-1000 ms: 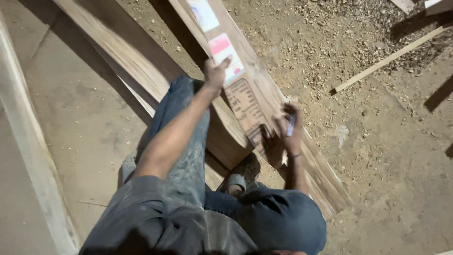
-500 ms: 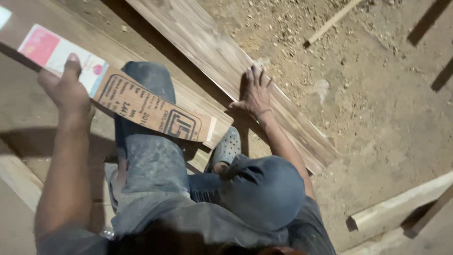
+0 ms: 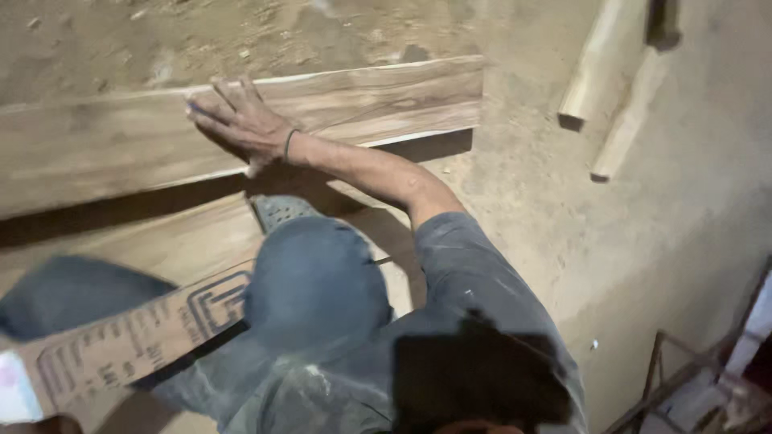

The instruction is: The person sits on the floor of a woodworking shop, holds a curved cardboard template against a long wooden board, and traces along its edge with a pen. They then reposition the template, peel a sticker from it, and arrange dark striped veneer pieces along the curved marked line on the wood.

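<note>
Since half a second ago, the view has swung round, so the long wooden plank (image 3: 338, 100) now lies across the top of the picture and the cardboard strip (image 3: 121, 350) has slid down to the bottom left corner.

That plank is the biggest thing and the one to place everything else by. It rests on the dusty dirt floor (image 3: 515, 193). A second, paler board (image 3: 161, 241) lies just below it, under the person's legs. Two loose wood sticks (image 3: 611, 88) lie well off to the right of the plank.

On the plank, near its middle, the right hand (image 3: 241, 120) presses flat, fingers (image 3: 225, 92) spread wide and gripping nothing. Below the plank a grey shoe (image 3: 277, 210) stands on the paler board.

At the bottom left edge, far from the plank, the left hand is almost cut off by the frame. It seems to hold the strip's end, but I cannot tell how its fingers sit.

The plank could slide on the loose dirt if the hand pushes hard. A rough edge could give a splinter. The bendy strip could flop, since it looks held by one end only.
</note>
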